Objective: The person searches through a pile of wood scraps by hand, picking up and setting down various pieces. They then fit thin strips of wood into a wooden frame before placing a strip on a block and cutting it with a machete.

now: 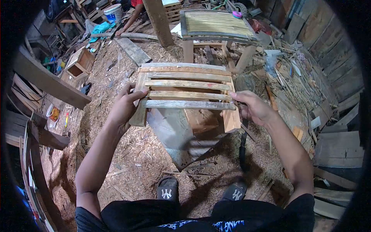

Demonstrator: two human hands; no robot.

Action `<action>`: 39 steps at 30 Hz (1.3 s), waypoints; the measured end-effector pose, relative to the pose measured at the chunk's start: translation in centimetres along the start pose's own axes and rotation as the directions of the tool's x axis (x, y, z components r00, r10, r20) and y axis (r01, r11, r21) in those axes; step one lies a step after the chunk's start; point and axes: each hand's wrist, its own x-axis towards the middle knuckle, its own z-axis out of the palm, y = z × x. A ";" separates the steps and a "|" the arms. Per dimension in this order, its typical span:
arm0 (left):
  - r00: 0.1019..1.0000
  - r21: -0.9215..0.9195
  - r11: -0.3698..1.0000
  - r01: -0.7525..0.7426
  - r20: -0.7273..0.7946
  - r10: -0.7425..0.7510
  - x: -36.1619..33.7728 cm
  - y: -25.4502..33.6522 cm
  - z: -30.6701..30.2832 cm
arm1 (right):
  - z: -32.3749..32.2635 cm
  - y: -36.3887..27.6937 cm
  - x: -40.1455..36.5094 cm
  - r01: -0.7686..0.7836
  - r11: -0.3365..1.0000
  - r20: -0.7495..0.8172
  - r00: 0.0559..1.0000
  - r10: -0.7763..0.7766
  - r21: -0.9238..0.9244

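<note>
Between my two hands is a small slatted wooden crate [185, 84], raised above the floor in front of me. Several pale slats run across it, with dark gaps between them. My left hand [129, 102] grips its left end, the thumb lying on top near a slat. At the right end my right hand [253, 105] is closed on the crate, thumb on top and the other fingers partly hidden behind it. Below the crate are a grey sheet [168, 133] and a wooden block [201, 121], both partly covered by it.
Shavings cover the floor [135, 154]. A slatted table [218, 25] stands ahead, beside a wooden post [158, 23]. Another person's arm [131, 19] reaches in at the back. A wooden box [80, 62] lies left; scrap strips [297, 81] pile up right. Slippers are on my feet.
</note>
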 end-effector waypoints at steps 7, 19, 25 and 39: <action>0.999 -0.020 1.000 0.017 -0.033 -0.018 0.4 -0.5 -0.8 | 0.2 0.1 -0.1 -0.018 1.000 -0.034 0.999 0.018 -0.009; 0.999 0.090 0.996 -0.014 -0.042 0.018 -0.1 -0.5 -0.5 | 0.7 0.1 -0.3 -0.032 0.997 -0.085 0.996 0.026 -0.072; 0.998 0.095 0.995 -0.004 -0.069 0.010 -1.0 -0.1 0.4 | 0.9 0.0 -0.2 -0.035 0.995 -0.082 0.996 0.028 -0.088; 0.996 0.086 0.996 0.007 -0.084 0.000 -1.0 0.0 0.6 | 0.8 -0.1 -0.2 -0.024 1.000 -0.047 0.999 0.025 0.012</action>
